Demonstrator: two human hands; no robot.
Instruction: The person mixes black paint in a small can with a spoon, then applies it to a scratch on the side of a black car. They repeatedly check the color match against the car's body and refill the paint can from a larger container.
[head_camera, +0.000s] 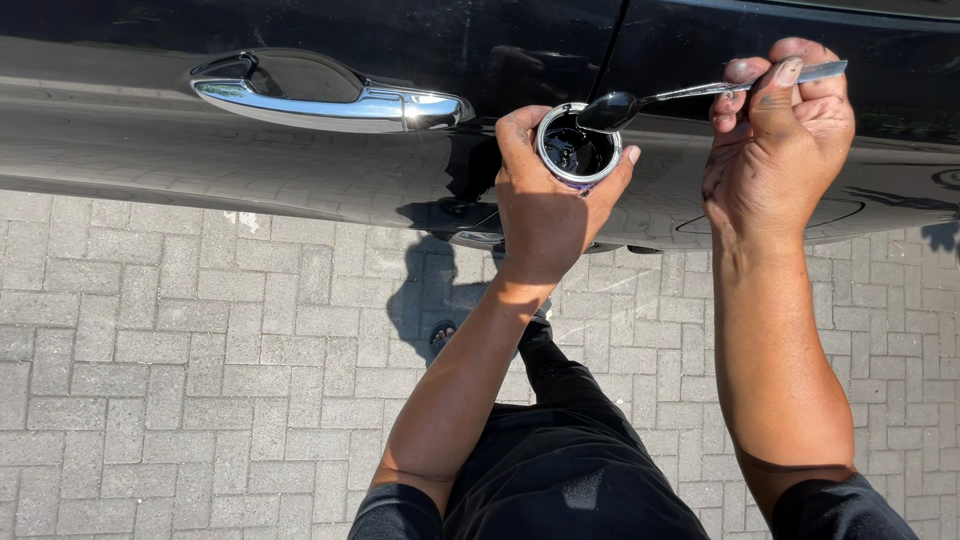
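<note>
A small round tin (578, 148) with a bright metal rim sits just above the middle of the frame, open mouth facing the camera, a dark glossy liquid inside. The left hand (545, 205) wraps around it from below, fingers closed about its wall, so the tin stands clear of any surface, held in front of the black car door (300, 150).

Directly to the right of the tin and slightly higher, a metal spoon (690, 95) lies nearly level. Its long axis runs left to right, tilting a little upward toward the handle end at the upper right of the frame. The dark-coated bowl hovers over the tin's upper right rim; whether it touches the rim cannot be told. The right hand (780, 150) pinches the handle between thumb and fingers, well to the right of the tin, so the bowl points from that hand toward the tin.

Further left, a chrome door handle (330, 98) shines on the door. Below lies grey brick paving (150, 350).
</note>
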